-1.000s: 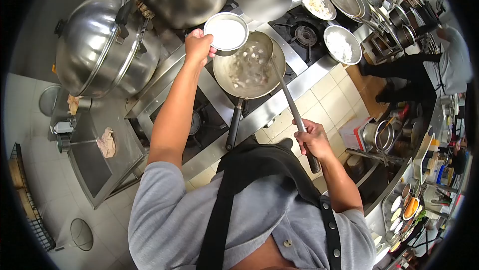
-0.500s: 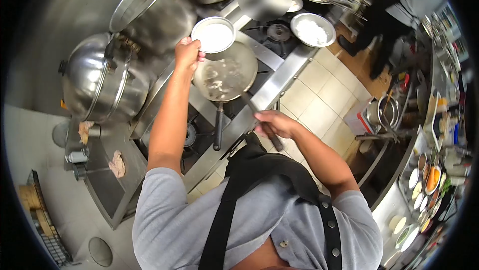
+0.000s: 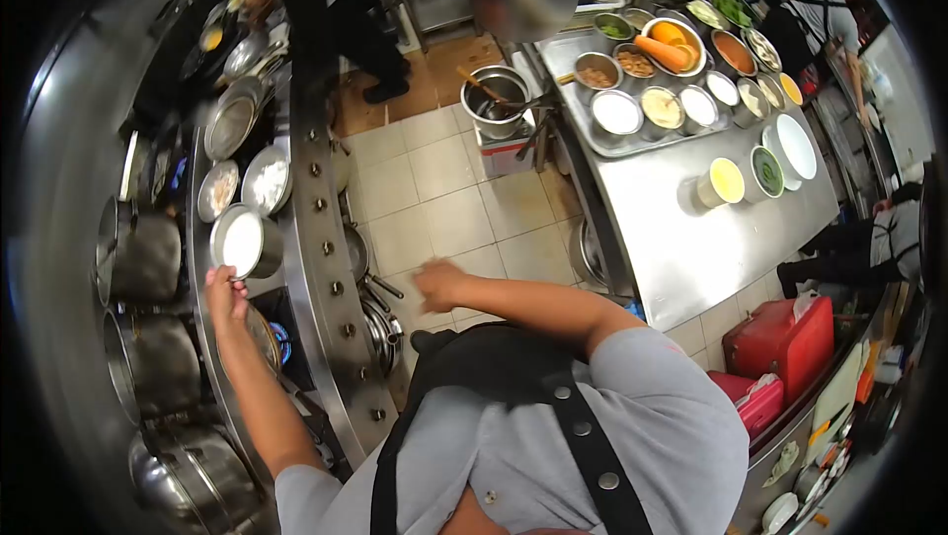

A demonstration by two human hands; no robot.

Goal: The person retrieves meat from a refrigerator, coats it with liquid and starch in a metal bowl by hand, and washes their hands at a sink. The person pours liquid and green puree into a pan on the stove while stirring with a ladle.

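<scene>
My left hand (image 3: 227, 298) grips the rim of a round metal container (image 3: 263, 256) with white contents, over the stove. Below it, partly hidden by my forearm, a frying pan (image 3: 265, 339) sits at a burner with a blue flame (image 3: 283, 344). My right hand (image 3: 441, 284) is over the floor beside the stove's front edge, apart from the pan. Its fingers are blurred and I make out nothing held in them. Beyond the container stand a metal bowl of white food (image 3: 267, 182) and a smaller bowl with pale pieces (image 3: 218, 191).
Large pots (image 3: 148, 362) line the stove's back. Right of the tiled aisle, a steel table (image 3: 681, 258) bears a tray (image 3: 602, 140) of ingredient cups. A pot with a wooden-handled utensil (image 3: 484, 85) stands at the aisle's far end. A co-worker (image 3: 341, 1) works at the far stove.
My view has swung right, toward the steel table. My left hand still holds the container. My right hand has left the dark-handled utensil it held near the pan.
</scene>
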